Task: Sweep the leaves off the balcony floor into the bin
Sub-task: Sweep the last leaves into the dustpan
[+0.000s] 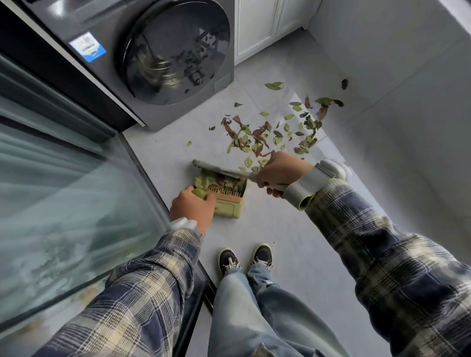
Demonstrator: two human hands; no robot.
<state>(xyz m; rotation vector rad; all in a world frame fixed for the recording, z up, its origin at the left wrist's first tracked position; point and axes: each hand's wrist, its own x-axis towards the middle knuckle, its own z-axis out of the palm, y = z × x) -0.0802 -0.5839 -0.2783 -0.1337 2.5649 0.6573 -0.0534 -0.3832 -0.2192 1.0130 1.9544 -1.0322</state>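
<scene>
While your left hand gripped the green dustpan and your right hand clasped the brush, its long axis ran nine to three across the pan's mouth; the leaves lay at one o'clock, nearer your right hand.

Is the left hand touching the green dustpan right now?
Touching. The head view shows the left hand closed over the near-left corner of the green dustpan, its fingers overlapping the pan's edge with no gap between them.
</scene>
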